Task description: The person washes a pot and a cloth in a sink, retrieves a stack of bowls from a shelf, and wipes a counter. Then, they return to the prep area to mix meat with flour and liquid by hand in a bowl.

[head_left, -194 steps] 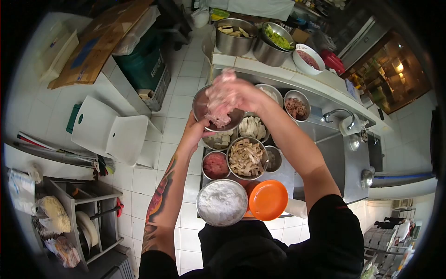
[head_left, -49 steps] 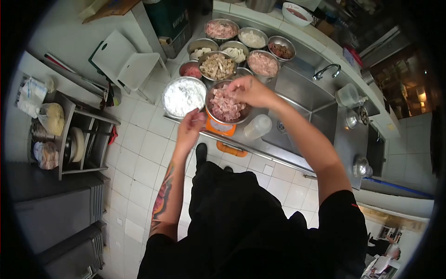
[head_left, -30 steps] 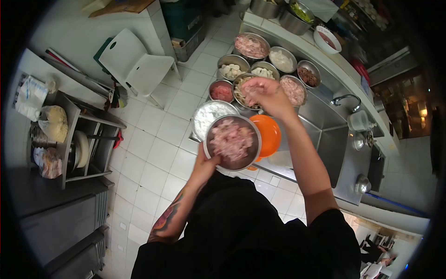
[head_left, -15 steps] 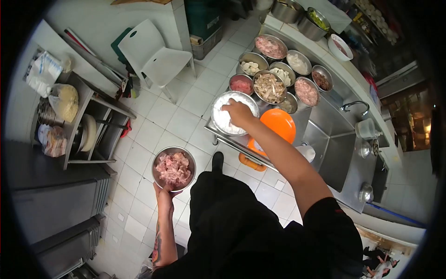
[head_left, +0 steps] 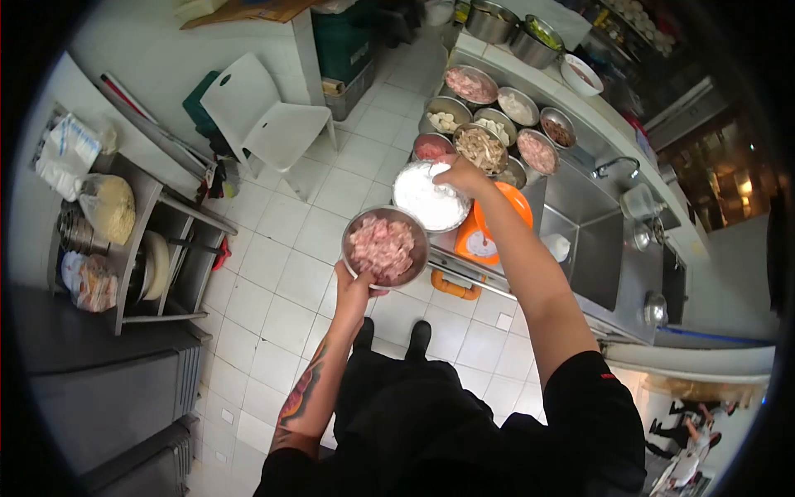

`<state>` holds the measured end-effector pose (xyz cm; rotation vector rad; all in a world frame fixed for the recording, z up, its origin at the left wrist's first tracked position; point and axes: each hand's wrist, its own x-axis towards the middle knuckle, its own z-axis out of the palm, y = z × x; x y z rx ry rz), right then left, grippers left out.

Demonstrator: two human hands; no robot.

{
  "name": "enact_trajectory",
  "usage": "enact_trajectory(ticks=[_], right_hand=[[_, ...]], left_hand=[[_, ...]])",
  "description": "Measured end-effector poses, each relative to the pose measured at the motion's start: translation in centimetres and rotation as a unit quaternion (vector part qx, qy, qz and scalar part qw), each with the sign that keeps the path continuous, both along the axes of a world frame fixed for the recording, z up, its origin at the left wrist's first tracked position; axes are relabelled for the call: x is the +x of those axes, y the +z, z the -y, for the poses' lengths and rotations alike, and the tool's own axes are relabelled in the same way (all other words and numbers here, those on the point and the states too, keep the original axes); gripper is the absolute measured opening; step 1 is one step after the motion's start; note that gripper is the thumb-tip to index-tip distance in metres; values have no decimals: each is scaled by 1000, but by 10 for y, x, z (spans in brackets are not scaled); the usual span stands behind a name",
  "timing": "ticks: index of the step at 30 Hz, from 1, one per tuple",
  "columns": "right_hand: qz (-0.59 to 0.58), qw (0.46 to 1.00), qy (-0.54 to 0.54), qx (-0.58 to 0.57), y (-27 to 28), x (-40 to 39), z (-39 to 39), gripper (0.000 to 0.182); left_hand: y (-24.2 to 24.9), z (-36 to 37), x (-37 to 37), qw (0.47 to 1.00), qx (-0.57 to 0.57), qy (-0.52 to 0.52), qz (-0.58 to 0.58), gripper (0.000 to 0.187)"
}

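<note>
My left hand grips the near rim of a round metal bowl, holding it level above the floor. Chunks of pale pink raw meat fill it. My right hand is closed at the far rim of a metal bowl of white powder; its fingertips are partly hidden. The two bowls are close together, the meat bowl nearer to me and slightly left. An orange plate lies under my right forearm, beside an orange scale with a round dial.
Several metal bowls of cut food, including sliced mushrooms, crowd the counter behind the powder. A steel sink with a tap lies to the right. A white chair and a shelf stand left on the tiled floor.
My left hand has brought the meat bowl right and up, close to the powder bowl. My right hand has moved from inside the powder to the bowl's far rim. Both feet now show.
</note>
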<state>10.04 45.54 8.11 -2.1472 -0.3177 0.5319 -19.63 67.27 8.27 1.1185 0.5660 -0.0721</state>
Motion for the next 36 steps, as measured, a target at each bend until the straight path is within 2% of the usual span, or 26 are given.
enact_trajectory(ticks=[2,5,6,7,9,12,15,16,19,21,23,24,28,33,35,36], right_hand=[[-86,994,-23,58,26,-13,-4,44],[-43,993,-9,113,65,-48,-16,41],[-5,995,0,98,73,-61,-21,41],[-3,995,-10,97,85,-77,-26,41],[-29,998,52,20,110,-107,-37,40],[111,987,97,-69,135,-149,-39,35],[142,980,84,-108,152,-178,-24,34],[193,971,77,-117,154,-190,-15,35],[245,963,58,-100,171,-219,17,34],[251,965,25,-75,178,-242,40,33],[229,970,19,-84,184,-268,70,32],[298,953,10,-61,181,-279,88,31],[233,969,-85,-6,193,-307,175,26],[222,964,-144,-30,206,-337,255,26],[186,966,-174,47,206,-349,277,26],[185,970,-154,-13,208,-360,283,27]], left_hand=[[-4,-1,17,999,13,-34,37,51],[8,-2,37,995,34,-62,67,50],[10,-2,41,994,31,-74,68,50],[12,-2,44,994,30,-84,69,50],[16,-1,48,991,25,-111,71,51],[31,7,42,987,32,-131,83,51],[45,21,28,984,46,-147,92,51],[50,27,23,983,54,-154,89,51],[61,55,0,979,52,-170,100,52],[64,79,-16,976,62,-179,108,51],[65,107,-33,972,46,-206,106,60],[68,125,-41,970,48,-215,107,60],[76,197,-74,967,-1,-237,91,55],[71,276,-95,954,-41,-288,73,53],[66,305,-98,951,-45,-293,84,50],[64,318,-97,949,-45,-300,84,49]])
